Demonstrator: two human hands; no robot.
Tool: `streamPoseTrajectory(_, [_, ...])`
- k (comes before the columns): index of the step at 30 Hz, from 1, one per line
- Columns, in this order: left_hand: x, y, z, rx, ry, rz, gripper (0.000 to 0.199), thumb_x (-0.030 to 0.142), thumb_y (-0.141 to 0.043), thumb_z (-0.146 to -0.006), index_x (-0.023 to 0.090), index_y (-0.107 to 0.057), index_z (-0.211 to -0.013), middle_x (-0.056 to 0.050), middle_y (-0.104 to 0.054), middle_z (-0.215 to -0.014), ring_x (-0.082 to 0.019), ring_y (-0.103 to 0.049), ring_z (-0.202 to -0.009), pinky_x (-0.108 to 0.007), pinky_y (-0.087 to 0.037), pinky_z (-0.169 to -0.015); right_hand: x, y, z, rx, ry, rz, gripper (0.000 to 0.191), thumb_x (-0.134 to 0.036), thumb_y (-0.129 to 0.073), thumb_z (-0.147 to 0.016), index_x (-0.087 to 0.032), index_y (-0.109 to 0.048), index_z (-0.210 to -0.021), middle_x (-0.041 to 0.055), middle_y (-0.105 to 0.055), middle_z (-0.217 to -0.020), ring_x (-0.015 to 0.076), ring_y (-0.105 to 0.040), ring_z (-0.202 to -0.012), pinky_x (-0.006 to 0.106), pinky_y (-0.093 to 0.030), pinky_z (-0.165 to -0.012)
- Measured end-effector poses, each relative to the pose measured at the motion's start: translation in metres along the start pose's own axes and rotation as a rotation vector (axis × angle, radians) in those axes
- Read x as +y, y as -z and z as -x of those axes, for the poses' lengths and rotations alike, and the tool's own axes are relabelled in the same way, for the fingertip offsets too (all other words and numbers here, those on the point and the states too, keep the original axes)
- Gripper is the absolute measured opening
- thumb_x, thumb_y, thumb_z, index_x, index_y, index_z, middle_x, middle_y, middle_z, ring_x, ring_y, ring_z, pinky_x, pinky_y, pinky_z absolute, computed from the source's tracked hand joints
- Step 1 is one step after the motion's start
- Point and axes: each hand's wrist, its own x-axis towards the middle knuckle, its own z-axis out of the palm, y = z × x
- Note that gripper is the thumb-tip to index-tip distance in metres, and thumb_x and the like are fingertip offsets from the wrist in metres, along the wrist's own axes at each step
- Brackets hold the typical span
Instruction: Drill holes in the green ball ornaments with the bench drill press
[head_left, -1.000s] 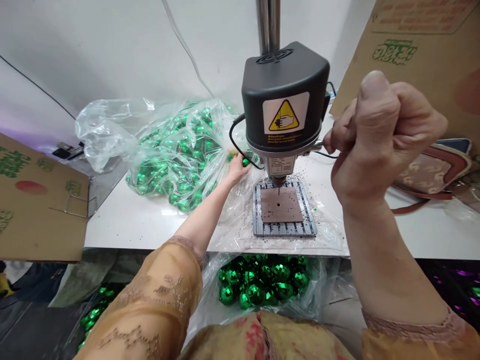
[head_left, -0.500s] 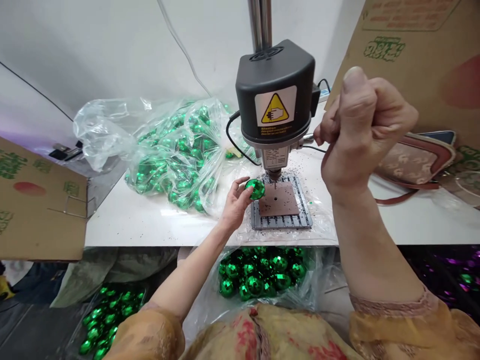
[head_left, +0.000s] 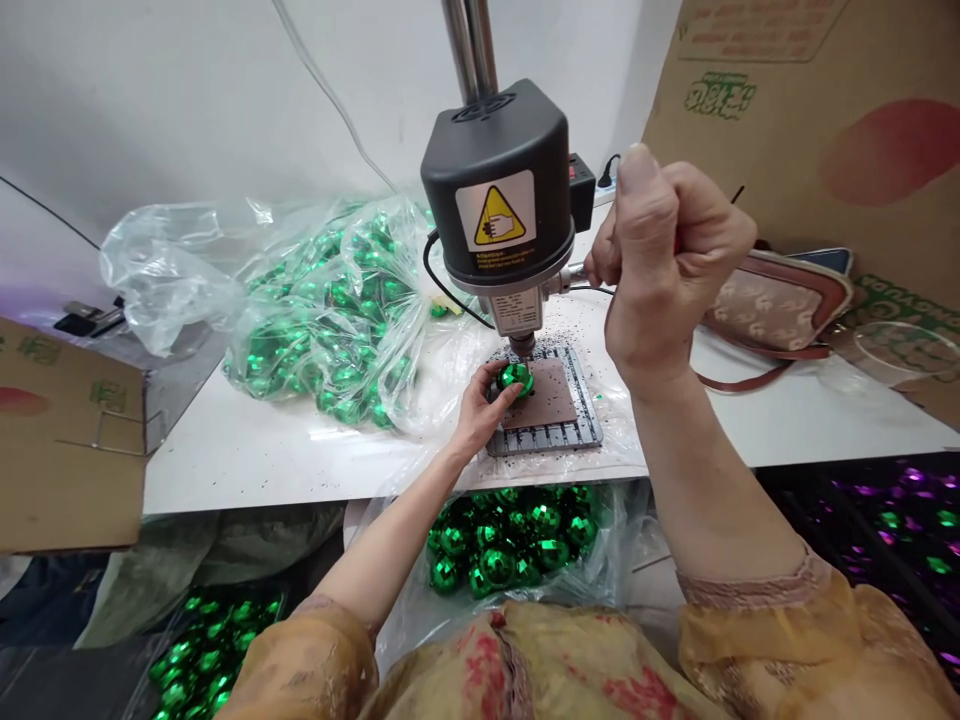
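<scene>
Between the thumb and fingers of my left hand point(head_left: 486, 405) is a shiny green mirror ball point(head_left: 516, 379). The ball is under the chuck point(head_left: 522, 346) of a small black drill press point(head_left: 499, 190), over the brown board point(head_left: 551, 395) on its slotted metal base point(head_left: 585, 425). Whether the bit touches the ball, I cannot tell. My right hand point(head_left: 667, 260) is raised at the press's right side, its fingers curled around the feed lever point(head_left: 576, 274). Most of the lever is hidden by that hand. Dark shavings are scattered over the base.
A clear plastic bag of green balls point(head_left: 330, 320) lies on the white table point(head_left: 300, 460), left of the press. More green balls point(head_left: 510, 545) fill a bag at my lap. Cardboard boxes point(head_left: 67, 450) flank the table, and a patterned handbag point(head_left: 772, 305) sits to the right.
My left hand has brought the green ball rightward relative to the press, from beside the base to under the chuck. My right hand stays on the lever. The camera view has shifted.
</scene>
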Motion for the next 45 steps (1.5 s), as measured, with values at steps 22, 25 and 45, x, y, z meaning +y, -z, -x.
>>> streamPoseTrajectory(22, [0.005,-0.018,0.007,-0.037,-0.105,-0.106,0.058,0.054,-0.083,-0.078,0.020,-0.062,-0.121,-0.010,-0.071,-0.118,-0.026,-0.069,-0.109,-0.042,-0.056,-0.099,0.003,-0.001,0.000,0.020,0.024,-0.135,0.056,-0.050,-0.060,-0.093,-0.021,-0.026,-0.059,-0.0066,-0.024,-0.051,0.0044,-0.029,-0.043,0.028,-0.025,-0.049])
streamPoseTrajectory(25, [0.006,-0.018,0.007,-0.047,-0.097,-0.080,0.058,0.054,-0.083,-0.078,0.020,-0.062,-0.119,-0.010,-0.072,-0.116,-0.026,-0.070,-0.106,-0.041,-0.057,-0.096,0.005,0.000,0.003,0.025,0.016,-0.090,0.057,-0.052,-0.058,-0.094,-0.021,-0.025,-0.060,-0.0065,-0.025,-0.052,0.0036,-0.030,-0.044,0.027,-0.026,-0.049])
streamPoseTrajectory(45, [0.008,-0.019,0.008,-0.050,-0.087,-0.074,0.061,0.060,-0.082,-0.078,0.020,-0.063,-0.119,-0.010,-0.072,-0.116,-0.025,-0.070,-0.105,-0.042,-0.058,-0.096,0.025,0.017,0.041,0.080,0.220,-0.145,0.059,-0.033,-0.057,-0.094,-0.017,-0.014,-0.058,-0.0050,-0.019,-0.050,0.0040,-0.023,-0.043,0.027,-0.024,-0.045])
